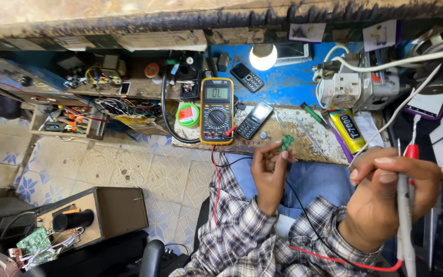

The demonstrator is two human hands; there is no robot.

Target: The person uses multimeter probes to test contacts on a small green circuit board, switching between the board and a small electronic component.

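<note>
The left hand [268, 172] pinched a small green circuit board [285, 142] in its fingertips, raised above the counter [303, 141] edge. The right hand [385, 192] clasped two meter probes [405, 215]. A yellow multimeter [217, 110] lay nearby beside a dark phone [255, 119].

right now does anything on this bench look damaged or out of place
The blue-painted bench top is chipped and worn pale along its front edge. Two black keypad phones lie askew beside the yellow multimeter. A green circuit board sits loose on the floor-level clutter.
</note>
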